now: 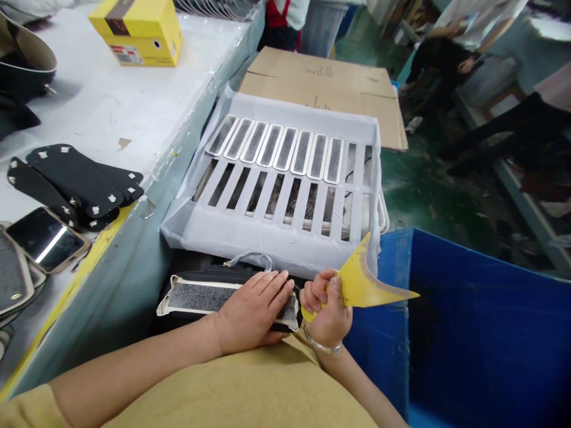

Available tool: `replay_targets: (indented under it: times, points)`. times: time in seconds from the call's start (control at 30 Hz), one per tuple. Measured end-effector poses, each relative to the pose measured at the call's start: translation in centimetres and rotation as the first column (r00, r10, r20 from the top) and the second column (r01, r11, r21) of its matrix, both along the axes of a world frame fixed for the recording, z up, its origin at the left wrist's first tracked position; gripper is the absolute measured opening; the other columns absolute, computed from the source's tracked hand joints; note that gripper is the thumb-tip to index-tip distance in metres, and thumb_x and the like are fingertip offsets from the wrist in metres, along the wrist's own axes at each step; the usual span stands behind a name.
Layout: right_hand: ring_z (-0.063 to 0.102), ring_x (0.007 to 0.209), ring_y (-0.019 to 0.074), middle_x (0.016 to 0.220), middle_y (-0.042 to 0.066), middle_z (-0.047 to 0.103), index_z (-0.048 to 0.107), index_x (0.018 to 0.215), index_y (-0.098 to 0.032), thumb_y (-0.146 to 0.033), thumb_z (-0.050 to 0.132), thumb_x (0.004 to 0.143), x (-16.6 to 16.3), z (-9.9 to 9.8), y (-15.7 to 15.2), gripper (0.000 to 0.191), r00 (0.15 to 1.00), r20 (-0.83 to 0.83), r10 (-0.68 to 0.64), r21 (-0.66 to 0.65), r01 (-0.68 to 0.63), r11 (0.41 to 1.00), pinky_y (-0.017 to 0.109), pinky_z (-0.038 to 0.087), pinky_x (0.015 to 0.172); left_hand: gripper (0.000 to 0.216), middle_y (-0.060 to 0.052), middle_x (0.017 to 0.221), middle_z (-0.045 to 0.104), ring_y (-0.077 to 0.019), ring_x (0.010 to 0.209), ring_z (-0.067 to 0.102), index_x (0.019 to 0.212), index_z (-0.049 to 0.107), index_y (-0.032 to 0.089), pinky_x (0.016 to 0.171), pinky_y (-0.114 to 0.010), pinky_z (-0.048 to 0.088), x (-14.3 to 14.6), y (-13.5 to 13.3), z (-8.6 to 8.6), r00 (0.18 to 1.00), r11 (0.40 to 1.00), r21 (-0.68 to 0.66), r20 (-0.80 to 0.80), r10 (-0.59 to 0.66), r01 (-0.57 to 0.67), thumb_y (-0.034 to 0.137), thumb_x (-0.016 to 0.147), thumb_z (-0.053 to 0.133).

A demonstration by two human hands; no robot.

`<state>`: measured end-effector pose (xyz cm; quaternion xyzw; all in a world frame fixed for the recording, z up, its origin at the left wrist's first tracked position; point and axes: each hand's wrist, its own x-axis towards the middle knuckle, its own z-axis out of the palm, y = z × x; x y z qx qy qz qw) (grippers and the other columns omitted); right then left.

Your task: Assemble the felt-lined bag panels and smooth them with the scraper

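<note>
My left hand [252,312] lies flat, fingers stretched out, over the right part of a long grey panel [198,296] with pale edges. The panel rests on a black piece close against my body, and part of it is hidden under the hand. In my closed right hand [328,309] is a yellow scraper [363,282] with a wide, curved blade that points away to the right. Just beyond both hands stands a slotted rack [263,238] covered in whitish material. A row of grey strips with white borders [286,148] lies across its far half.
On the left table [178,77] are black panels [78,178], a phone [47,238] and a yellow box [140,32]. Flattened cardboard [321,77] lies behind the rack. A blue bin [482,333] stands at my right. Other people are in the background.
</note>
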<state>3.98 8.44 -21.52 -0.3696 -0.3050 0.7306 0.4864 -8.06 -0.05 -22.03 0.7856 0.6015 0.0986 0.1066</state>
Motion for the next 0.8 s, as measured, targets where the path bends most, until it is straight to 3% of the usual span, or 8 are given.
replay_targets:
  times: [0.33,0.53,0.7,0.8]
  points:
    - [0.032,0.041,0.0053,0.052,-0.008,0.034,0.052,0.085,-0.020,-0.038,0.053,0.084,-0.7,-0.4,-0.9,0.018,0.962,0.265,-0.056,0.180,0.008,0.984,0.019,0.026,0.038,0.079,-0.023,0.138,0.034,-0.0341,0.125,0.032,0.133,0.033,0.003,0.105,-0.046,0.023,0.1,0.0,0.3,0.999,1.000,-0.002,-0.035,-0.015,0.015,0.059,0.079,0.046]
    - [0.023,0.037,0.0043,0.050,-0.011,0.026,0.049,0.080,-0.021,-0.035,0.054,0.083,0.1,-0.2,-0.3,0.016,0.999,0.012,0.045,0.002,-0.045,0.999,0.017,0.024,0.033,0.078,-0.020,0.139,0.034,-0.0313,0.127,0.032,0.134,0.032,0.005,0.106,-0.043,0.023,0.7,-0.7,0.3,0.999,0.999,0.030,-0.030,0.031,-0.030,0.056,0.078,0.049]
    - [0.024,0.037,0.0046,0.051,-0.011,0.026,0.048,0.080,-0.021,-0.033,0.055,0.082,0.5,-0.6,-0.2,0.014,1.000,-0.022,0.012,0.045,-0.011,0.999,0.017,0.025,0.034,0.080,-0.020,0.139,0.035,-0.0307,0.126,0.034,0.134,0.033,0.005,0.106,-0.043,0.024,0.9,-0.9,0.2,0.999,0.998,0.045,-0.021,0.041,-0.040,0.055,0.075,0.053]
    - [0.018,0.038,0.0044,0.050,-0.011,0.023,0.048,0.077,-0.020,-0.031,0.056,0.080,0.9,-0.9,0.4,0.014,0.991,-0.107,0.077,-0.081,-0.086,0.993,0.016,0.021,0.034,0.078,-0.020,0.139,0.035,-0.0300,0.126,0.035,0.134,0.034,0.006,0.106,-0.042,0.024,0.9,-0.9,0.0,0.998,0.996,0.064,-0.008,0.058,-0.058,0.055,0.075,0.052]
